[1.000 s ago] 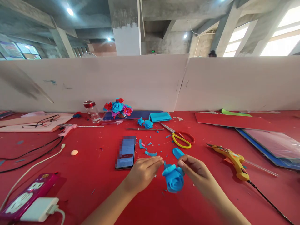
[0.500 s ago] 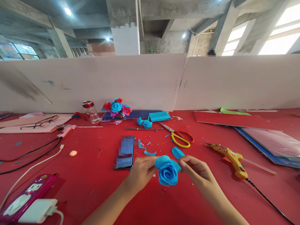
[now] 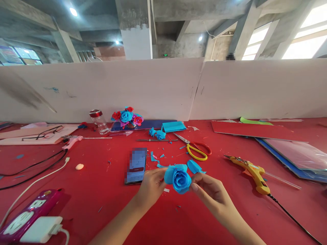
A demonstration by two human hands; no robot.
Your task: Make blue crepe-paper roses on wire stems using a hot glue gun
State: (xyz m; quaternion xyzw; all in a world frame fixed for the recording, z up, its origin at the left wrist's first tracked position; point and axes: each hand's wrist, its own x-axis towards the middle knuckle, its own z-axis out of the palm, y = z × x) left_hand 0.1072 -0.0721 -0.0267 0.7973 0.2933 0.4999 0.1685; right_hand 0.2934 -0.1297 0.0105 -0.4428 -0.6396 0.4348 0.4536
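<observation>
A blue paper rose (image 3: pixel 182 180) is held up between my two hands over the red table. My left hand (image 3: pixel 152 185) is closed on its left side, fingertips partly hidden behind an outer petal. On the other side, my right hand (image 3: pixel 211 190) pinches the rose's right edge between thumb and forefinger. Just beyond the right fingers lies a loose blue paper petal (image 3: pixel 194 166). Blue paper scraps (image 3: pixel 153 157) are scattered past the rose, and scissors (image 3: pixel 196 151) with yellow and red handles lie farther off.
A phone (image 3: pixel 136 166) lies left of the rose. To the right is a yellow glue gun (image 3: pixel 251 173) with its cord. A power strip (image 3: pixel 33 211) sits front left. At the back stand a glass bottle (image 3: pixel 100 122) and a paper flower bouquet (image 3: pixel 127 116); a white partition (image 3: pixel 102 88) rises behind.
The rose has moved slightly up and left and tilted, its bloom turned more to the right. My right hand has shifted left with it, uncovering more of the loose petal.
</observation>
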